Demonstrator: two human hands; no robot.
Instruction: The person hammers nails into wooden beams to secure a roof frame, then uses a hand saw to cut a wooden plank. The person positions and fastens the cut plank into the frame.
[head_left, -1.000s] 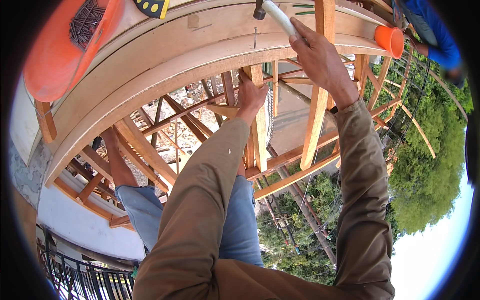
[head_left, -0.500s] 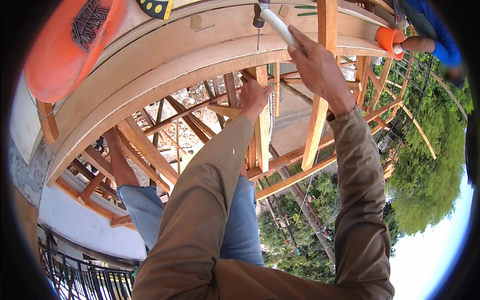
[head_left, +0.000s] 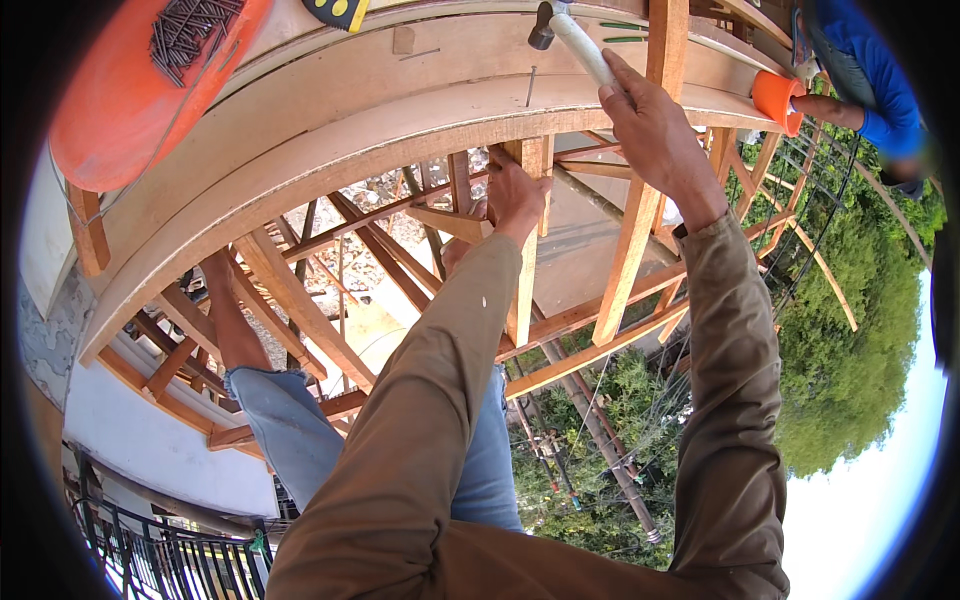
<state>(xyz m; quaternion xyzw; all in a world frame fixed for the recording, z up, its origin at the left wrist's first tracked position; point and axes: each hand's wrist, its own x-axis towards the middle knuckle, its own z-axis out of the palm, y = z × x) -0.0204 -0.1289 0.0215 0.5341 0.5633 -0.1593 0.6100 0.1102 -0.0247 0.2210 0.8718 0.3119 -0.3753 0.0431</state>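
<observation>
In my right hand [head_left: 655, 125] is a hammer [head_left: 580, 42], its pale wrapped handle in my closed fingers and its dark head to the upper left of them. A nail [head_left: 531, 87] stands upright in a curved wooden board [head_left: 440, 95], below and left of the hammer head and apart from it. My left hand [head_left: 517, 195] is closed around the top of a wooden post [head_left: 523, 275], just beneath the board's near edge. Some of its fingertips are hidden behind the wood.
An orange container [head_left: 150, 110] with several nails [head_left: 190, 35] hangs at the upper left. Loose nails lie on the board. At right, a person in blue [head_left: 895, 100] reaches into an orange bucket [head_left: 778, 100]. Open wooden framing [head_left: 300, 300] spans below, above rubble and greenery.
The hammer head was at the nail and has lifted off it, up and to the right. My left hand stays on the post. The head view has shifted slightly.
</observation>
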